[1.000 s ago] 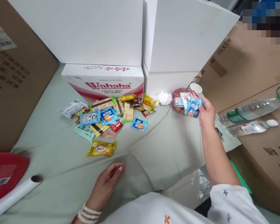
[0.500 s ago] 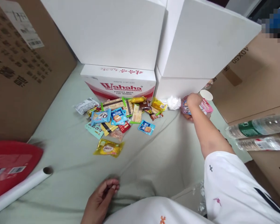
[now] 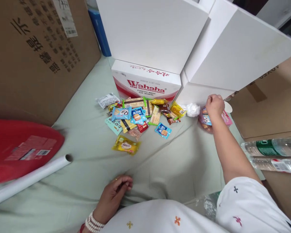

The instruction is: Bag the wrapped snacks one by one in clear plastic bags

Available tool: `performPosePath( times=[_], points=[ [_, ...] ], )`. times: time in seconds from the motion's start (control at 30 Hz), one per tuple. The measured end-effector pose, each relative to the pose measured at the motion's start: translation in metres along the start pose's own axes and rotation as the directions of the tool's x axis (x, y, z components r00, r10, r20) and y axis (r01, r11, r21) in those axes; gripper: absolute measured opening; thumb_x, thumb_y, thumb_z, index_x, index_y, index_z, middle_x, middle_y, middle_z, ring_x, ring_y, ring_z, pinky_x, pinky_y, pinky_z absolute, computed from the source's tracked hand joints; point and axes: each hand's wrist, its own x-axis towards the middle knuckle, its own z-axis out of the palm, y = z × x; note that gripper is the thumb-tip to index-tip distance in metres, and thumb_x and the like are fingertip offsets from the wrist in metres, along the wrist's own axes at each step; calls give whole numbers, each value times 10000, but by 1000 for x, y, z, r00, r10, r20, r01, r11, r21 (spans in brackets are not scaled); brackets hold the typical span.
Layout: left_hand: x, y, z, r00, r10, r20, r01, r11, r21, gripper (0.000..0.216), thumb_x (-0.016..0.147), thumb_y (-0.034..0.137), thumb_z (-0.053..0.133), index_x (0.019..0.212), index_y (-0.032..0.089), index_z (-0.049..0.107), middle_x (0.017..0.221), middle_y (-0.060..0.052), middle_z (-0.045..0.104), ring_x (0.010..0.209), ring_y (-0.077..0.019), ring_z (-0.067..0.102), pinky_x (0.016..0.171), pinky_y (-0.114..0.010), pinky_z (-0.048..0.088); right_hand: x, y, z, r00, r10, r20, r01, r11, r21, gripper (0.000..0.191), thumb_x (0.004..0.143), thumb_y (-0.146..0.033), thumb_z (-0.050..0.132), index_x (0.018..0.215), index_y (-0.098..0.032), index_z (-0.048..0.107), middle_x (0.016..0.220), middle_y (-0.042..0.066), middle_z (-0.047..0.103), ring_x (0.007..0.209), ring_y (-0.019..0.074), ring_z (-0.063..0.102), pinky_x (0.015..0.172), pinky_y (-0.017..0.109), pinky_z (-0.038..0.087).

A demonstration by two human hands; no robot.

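My right hand is closed just above a see-through pinkish container with wrapped snacks inside. Its fingertips face away, so what they hold, if anything, is hidden. My left hand rests low on the pale green cloth, fingers curled in towards the thumb, with nothing visible in them. Between the hands and the Wahaha carton lies a pile of wrapped snacks, among them a light blue packet and wafer bars. A yellow packet and a blue packet lie nearer me.
A crumpled white plastic bag sits left of the container. White panels stand behind. Brown cartons flank both sides. At left are a red plastic object and a white tube; clear bottles lie at right.
The camera view has turned, so the pile and cartons appear farther right. My right hand sits slightly higher over the container. My left hand stays curled on the cloth.
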Motion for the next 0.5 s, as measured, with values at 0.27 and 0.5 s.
performPosePath(
  times=[0.27, 0.5],
  points=[
    [-4, 0, -2, 994, 102, 38, -102, 995, -2, 331, 884, 501, 584, 876, 207, 735, 799, -57, 707, 716, -201, 680, 721, -315, 566, -40, -37, 24, 917, -67, 393, 95, 994, -52, 369, 869, -225, 650, 1226, -136, 681, 1224, 195, 632, 993, 285, 624, 842, 354, 444],
    [-10, -1, -5, 998, 68, 19, -66, 994, -92, 345, 899, 510, 580, 898, 193, 714, 782, -37, 672, 708, -176, 636, 699, -285, 535, -74, -20, -7, 978, -39, 203, 5, 986, 167, 360, 972, -278, 465, 1209, -144, 701, 1123, 162, 719, 973, 261, 644, 854, 355, 472]
  ],
)
